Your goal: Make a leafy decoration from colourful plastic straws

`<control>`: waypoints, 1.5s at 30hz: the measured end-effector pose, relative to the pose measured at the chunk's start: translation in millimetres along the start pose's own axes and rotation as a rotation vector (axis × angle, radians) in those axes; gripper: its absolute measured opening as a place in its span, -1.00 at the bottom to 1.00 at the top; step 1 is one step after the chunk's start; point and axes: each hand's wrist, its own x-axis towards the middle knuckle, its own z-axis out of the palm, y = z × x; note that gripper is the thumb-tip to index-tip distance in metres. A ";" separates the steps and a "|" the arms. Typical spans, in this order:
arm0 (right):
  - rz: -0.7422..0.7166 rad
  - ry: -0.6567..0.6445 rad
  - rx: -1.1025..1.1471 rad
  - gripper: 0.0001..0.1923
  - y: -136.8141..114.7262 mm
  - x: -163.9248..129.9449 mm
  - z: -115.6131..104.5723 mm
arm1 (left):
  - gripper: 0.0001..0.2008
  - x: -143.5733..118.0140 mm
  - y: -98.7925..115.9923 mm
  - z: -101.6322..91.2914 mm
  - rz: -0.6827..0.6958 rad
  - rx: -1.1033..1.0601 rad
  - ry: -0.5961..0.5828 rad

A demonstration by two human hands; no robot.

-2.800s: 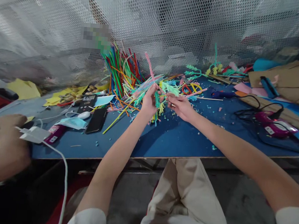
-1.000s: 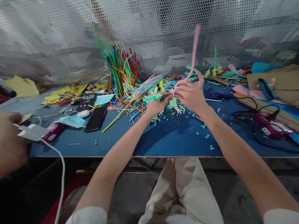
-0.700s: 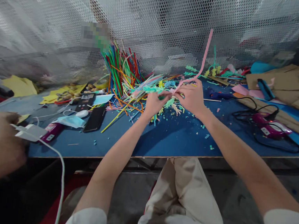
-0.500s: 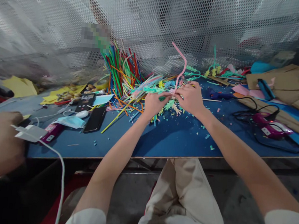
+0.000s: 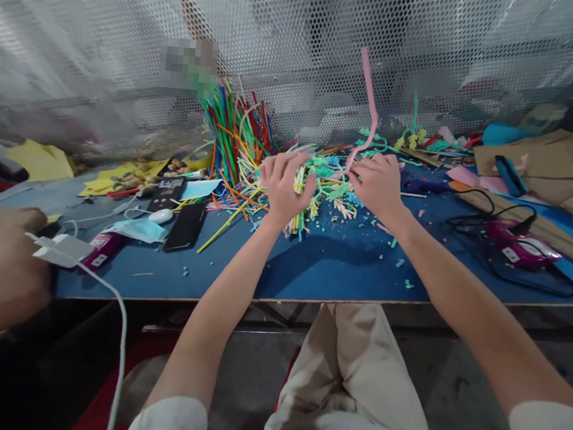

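My left hand (image 5: 283,186) grips a bundle of cut, frayed straws (image 5: 321,188) in green, yellow and teal, held just above the blue table (image 5: 322,265). My right hand (image 5: 379,183) pinches the lower end of a long pink pipe cleaner (image 5: 369,105), which bends upward from the bundle toward the mesh wall. Both hands are close together over the middle of the table. Small coloured straw scraps lie on the table under them.
A pile of long coloured straws (image 5: 236,133) leans against the perforated mesh wall. A black phone (image 5: 185,226), face mask (image 5: 137,229) and white mouse (image 5: 160,216) lie left. A magenta glue gun (image 5: 519,241) with black cord sits right. Another person's hand (image 5: 6,264) holds a white charger.
The pink pipe cleaner swung round the bundle and now stands upright again. My left hand shifted left and turned its grip on the straws; my right hand stayed at the bundle.
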 end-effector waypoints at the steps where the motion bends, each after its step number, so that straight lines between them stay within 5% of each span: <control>1: -0.019 -0.006 -0.003 -0.63 -2.2 -0.5 0.1 | -0.61 -0.3 7.7 -0.1 0.033 -0.004 -0.054; 4: -0.080 -0.005 -0.021 -0.62 -11.6 -2.0 0.6 | -0.54 -1.9 30.1 4.6 0.080 -0.002 -0.166; 10: -0.123 -0.033 0.027 -0.60 -25.0 -2.0 -0.6 | -0.68 -5.2 43.8 11.6 0.045 0.012 -0.160; 14: -0.065 -0.017 0.094 -0.58 -24.4 -1.6 -3.2 | -0.69 1.2 30.0 -1.0 0.054 -0.015 -0.121; 22: 0.113 0.019 0.297 -0.68 -21.7 -4.1 0.5 | -0.51 21.8 -15.0 -10.0 -0.165 -0.289 0.217; 31: 0.098 -0.007 0.820 -0.65 -36.9 -7.7 -3.1 | -0.48 36.2 -59.4 1.5 -0.513 -0.680 0.132; 36: 0.309 0.005 1.252 -0.52 -42.5 -4.2 -2.4 | -0.45 27.1 -64.8 6.2 -0.409 -0.725 0.071; 45: 0.574 0.192 1.542 -0.57 -22.6 3.5 12.3 | -0.49 15.0 -38.5 12.2 -0.281 -0.693 -0.113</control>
